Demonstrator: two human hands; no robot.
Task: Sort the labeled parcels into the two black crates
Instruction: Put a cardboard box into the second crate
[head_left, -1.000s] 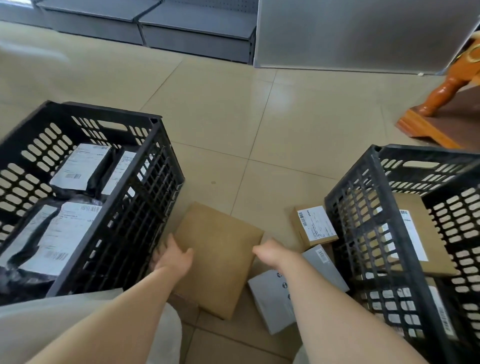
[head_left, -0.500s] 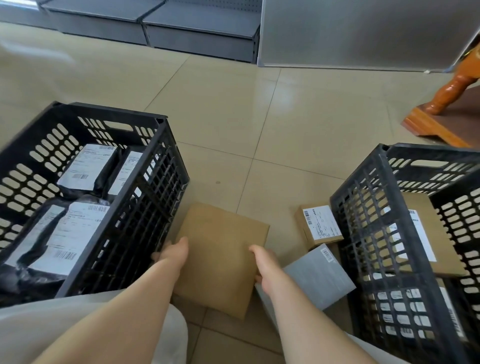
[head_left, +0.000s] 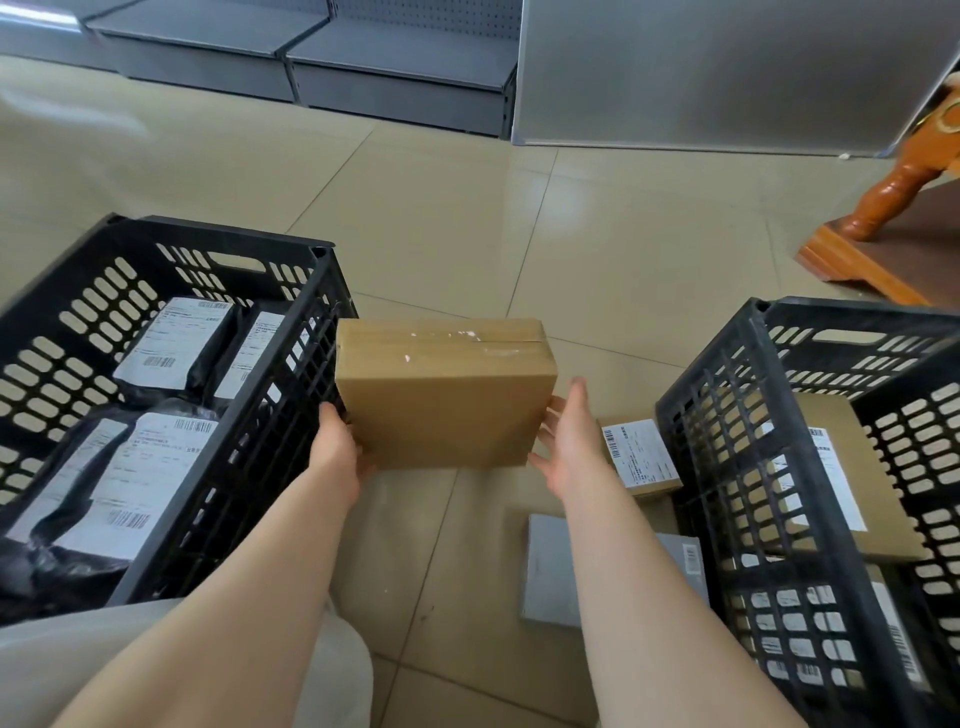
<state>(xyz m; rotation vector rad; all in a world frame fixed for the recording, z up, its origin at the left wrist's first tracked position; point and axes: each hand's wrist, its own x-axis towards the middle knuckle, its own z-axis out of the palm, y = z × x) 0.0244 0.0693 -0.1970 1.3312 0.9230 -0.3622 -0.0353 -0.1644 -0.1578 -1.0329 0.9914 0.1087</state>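
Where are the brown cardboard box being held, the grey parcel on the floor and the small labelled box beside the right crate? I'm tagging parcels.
brown cardboard box (head_left: 441, 415), head view, plain front face.
grey parcel (head_left: 548, 571), head view, bare left part.
small labelled box (head_left: 636, 452), head view, white label.

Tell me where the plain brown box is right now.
Head view, centre: the brown box is held off the floor between both hands, between the two crates, nearer the left crate.

A cardboard box is sitting between the left crate and right crate, above two parcels lying beside the right one.
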